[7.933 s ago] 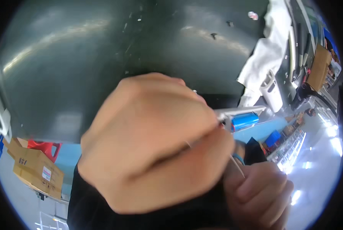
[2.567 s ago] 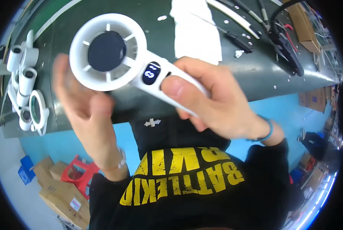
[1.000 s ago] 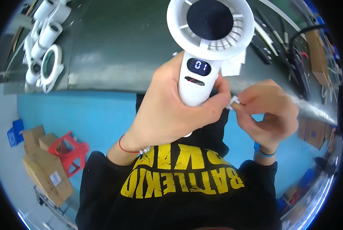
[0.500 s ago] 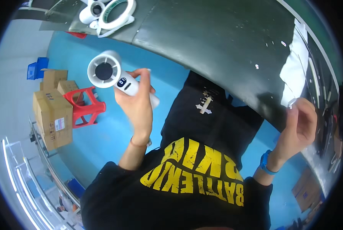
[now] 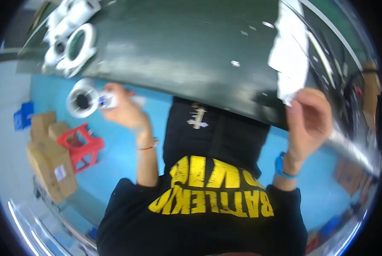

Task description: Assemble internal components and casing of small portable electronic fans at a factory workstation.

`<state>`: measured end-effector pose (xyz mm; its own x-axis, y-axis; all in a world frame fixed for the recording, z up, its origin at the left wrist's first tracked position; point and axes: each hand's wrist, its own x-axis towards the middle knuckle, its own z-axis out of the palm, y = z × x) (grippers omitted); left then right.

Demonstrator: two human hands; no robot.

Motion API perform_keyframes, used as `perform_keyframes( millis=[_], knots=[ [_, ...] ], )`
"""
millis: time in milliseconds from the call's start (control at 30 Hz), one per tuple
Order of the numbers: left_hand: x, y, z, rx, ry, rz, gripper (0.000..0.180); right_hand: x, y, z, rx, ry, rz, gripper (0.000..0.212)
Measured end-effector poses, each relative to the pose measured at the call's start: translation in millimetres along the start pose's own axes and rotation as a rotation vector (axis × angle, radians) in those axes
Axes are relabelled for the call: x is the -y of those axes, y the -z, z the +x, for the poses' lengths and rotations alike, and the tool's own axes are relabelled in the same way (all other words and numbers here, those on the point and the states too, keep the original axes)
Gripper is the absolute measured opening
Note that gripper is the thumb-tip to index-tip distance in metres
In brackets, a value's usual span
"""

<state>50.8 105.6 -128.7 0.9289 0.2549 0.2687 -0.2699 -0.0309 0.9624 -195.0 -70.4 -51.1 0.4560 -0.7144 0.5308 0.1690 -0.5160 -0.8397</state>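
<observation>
My left hand [image 5: 125,112] is wrapped round the handle of a white handheld fan [image 5: 82,100], its round head pointing left, just off the near edge of the dark green table. The fan and hand are a little blurred. At the right, the thumb and fingers of my right hand [image 5: 309,117] are pinched together at the near end of a white sheet [image 5: 290,55] on the table. A small whitish bit shows at the fingertips; whether it is part of the sheet or a separate piece, I cannot tell.
On the table [image 5: 165,42] at the far left lie a tape roll [image 5: 91,37] and several white fan-like pieces [image 5: 78,17]. Small white scraps [image 5: 235,63] dot its top. A red stool [image 5: 88,147] and cardboard boxes [image 5: 50,166] stand on the floor, left, beside a blue bin [image 5: 24,115].
The whole view has shifted. The fan has turned so its display shows less and its handle lies flatter. My right fingertips have come to the sheet's near end, and the small pale piece shows less.
</observation>
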Motion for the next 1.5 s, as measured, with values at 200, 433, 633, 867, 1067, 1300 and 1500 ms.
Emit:
perform_keyframes(
  millis=[200, 433, 633, 867, 1067, 1300, 1500],
  knots=[
    [-18, -8, 1, 0.043, -0.167, -0.039, 0.019, 3, 3, 3, 0.088, 0.135, 0.067, 0.026],
    [-16, -5, -9, 0.015, -0.18, -0.022, 0.022, -1, 4, 0, 0.07, 0.118, 0.402, 0.022],
    [-29, 2, -29, 0.117, -0.216, 0.097, 0.024, 2, -8, -1, 0.122, 0.06, 0.618, 0.016],
    [-67, 27, -45, 0.348, -0.01, 0.159, 0.031, 13, -9, -2, 0.158, -0.062, 0.426, 0.023],
    [-116, 43, -39, 0.766, 0.299, -0.329, 0.04, 28, -5, -5, 0.161, -0.151, 0.094, 0.029],
    [-126, -3, -59, 1.509, 0.745, -0.612, 0.059, 51, -16, 4, 0.184, -0.063, -0.095, 0.03],
    [-134, -23, -68, 1.72, 0.938, -0.662, 0.059, 56, -8, 11, 0.246, 0.198, -0.249, 0.032]
  ],
)
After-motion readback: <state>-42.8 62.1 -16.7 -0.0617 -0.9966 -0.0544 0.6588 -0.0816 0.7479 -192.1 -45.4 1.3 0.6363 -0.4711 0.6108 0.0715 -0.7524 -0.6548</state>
